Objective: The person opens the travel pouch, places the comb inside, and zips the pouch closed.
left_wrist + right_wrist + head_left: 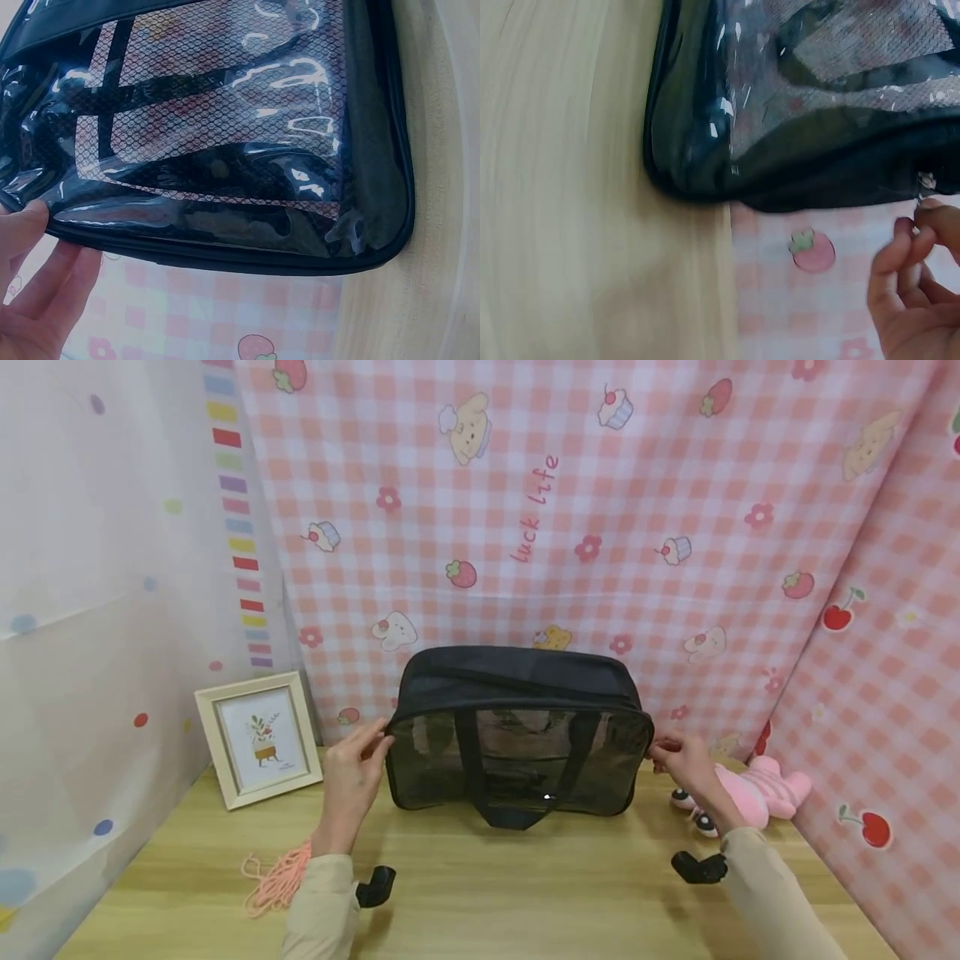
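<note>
A black bag (525,687) with see-through panels and a strap handle (471,752) stands upright on the wooden table, its handle hanging down the front. At its upper left edge my left hand (351,777) pinches the piping between thumb and fingers. My right hand (688,767) is at the opposite upper edge. In the right wrist view, its thumb and forefinger pinch a small zipper pull below a metal slider (927,180). Black mesh (180,120) shows through the clear plastic in the left wrist view.
A framed plant picture (262,739) leans at the back left. Coral yarn (279,881) lies beside my left forearm. Behind my right wrist is a pink plush toy (761,793). A checked pink curtain (525,593) hangs close behind the bag. Black wrist mounts (377,887) stick out from both sleeves.
</note>
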The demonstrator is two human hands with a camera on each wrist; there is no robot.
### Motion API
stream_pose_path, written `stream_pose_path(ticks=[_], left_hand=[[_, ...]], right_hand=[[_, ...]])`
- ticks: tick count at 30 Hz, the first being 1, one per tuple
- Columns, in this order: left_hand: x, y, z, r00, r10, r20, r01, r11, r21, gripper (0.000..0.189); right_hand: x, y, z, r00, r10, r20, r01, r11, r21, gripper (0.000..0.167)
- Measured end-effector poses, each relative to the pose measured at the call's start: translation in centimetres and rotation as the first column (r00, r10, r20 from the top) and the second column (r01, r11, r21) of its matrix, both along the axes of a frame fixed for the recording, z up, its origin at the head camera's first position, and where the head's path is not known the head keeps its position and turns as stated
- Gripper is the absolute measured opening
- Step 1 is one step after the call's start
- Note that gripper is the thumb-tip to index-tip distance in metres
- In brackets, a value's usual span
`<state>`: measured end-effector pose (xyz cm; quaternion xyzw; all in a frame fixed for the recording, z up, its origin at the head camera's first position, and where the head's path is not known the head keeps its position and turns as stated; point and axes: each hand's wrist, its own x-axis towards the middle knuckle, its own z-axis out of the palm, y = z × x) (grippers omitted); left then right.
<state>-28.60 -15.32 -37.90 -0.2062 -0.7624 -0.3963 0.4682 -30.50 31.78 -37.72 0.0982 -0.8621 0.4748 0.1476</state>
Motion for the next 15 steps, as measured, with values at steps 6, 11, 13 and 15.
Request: stream_pose_path(ticks=[6, 11, 13, 15], left_hand=[[-0.1, 0.2, -0.1, 1.0, -0.005, 0.005, 0.005, 1.0, -0.006, 0.027], [-0.1, 0.5, -0.2, 0.999, -0.026, 0.022, 0.026, 1.0, -0.013, 0.028], [-0.2, 0.6, -0.4, 0.999, -0.028, 0.025, 0.028, 1.0, -0.007, 0.028], [-0.2, 0.6, -0.5, 0.999, -0.034, 0.027, 0.034, 0.999, -0.003, 0.028]], right_hand=[[0.6, -2.0, -3.2, 0.983, -0.151, 0.1, 0.179, 0.889, -0.421, 0.01], [1.4, -3.1, -5.4, 0.973, -0.172, 0.154, 0.23, 0.666, -0.709, 0.022], [1.7, -3.3, -5.8, 0.978, -0.152, 0.143, 0.206, 0.591, -0.78, 0.024], [1.9, -3.4, -6.0, 0.982, -0.141, 0.125, 0.183, 0.547, -0.817, 0.023]])
